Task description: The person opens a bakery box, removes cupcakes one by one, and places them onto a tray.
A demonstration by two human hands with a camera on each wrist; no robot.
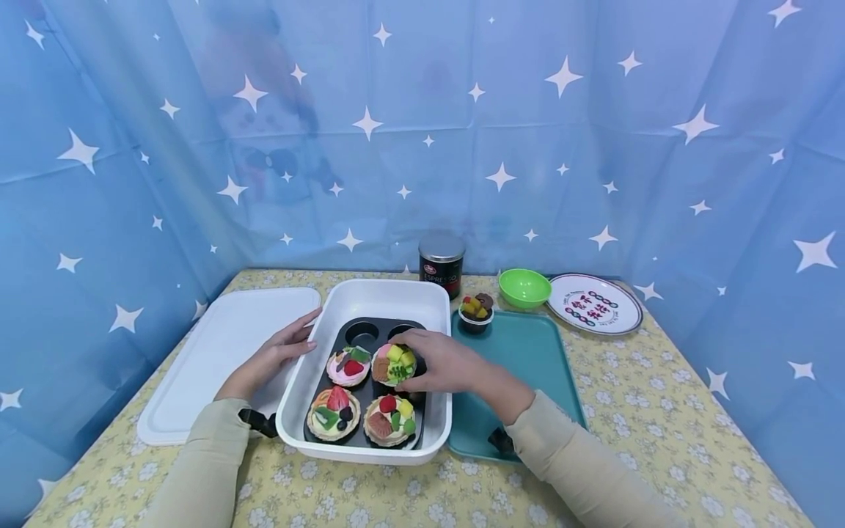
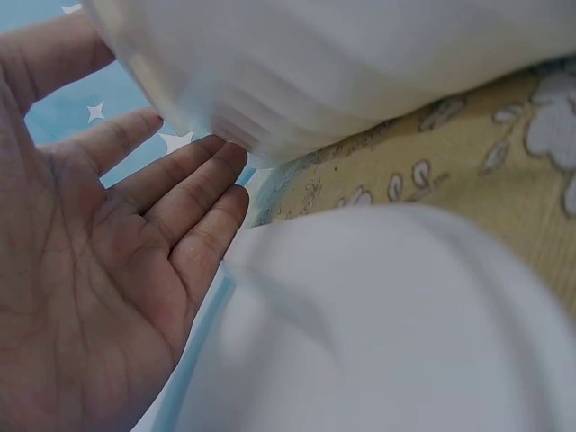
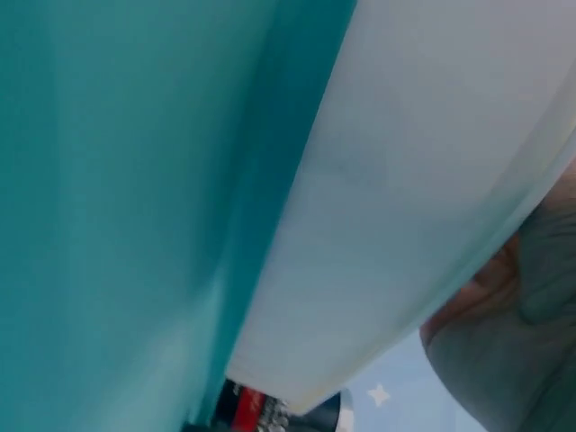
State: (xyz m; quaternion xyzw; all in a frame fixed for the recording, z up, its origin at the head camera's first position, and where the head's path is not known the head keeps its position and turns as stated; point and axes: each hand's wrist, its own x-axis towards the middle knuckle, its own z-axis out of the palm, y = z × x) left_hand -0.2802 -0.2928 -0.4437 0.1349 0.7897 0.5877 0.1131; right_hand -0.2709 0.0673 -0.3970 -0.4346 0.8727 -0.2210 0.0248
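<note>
My right hand (image 1: 444,361) reaches into a white bin (image 1: 363,449) and pinches a fruit tart (image 1: 394,364) with yellow, green and brown toppings, over a cup of a dark muffin tin (image 1: 363,441). Three more tarts sit in that tin: a pink tart (image 1: 348,366), a strawberry tart (image 1: 333,413) and a berry-topped tart (image 1: 389,421). My left hand (image 1: 280,353) lies along the bin's left wall; the left wrist view shows its fingers (image 2: 193,193) fairly straight, tips at the wall. In the right wrist view the bin wall hides most of the right hand.
A white lid (image 1: 211,359) lies left of the bin, a teal tray (image 1: 521,367) right of it. A chocolate cupcake (image 1: 475,314) stands at the tray's far corner. Behind are an espresso tin (image 1: 441,268), a green bowl (image 1: 524,288) and a patterned plate (image 1: 595,304).
</note>
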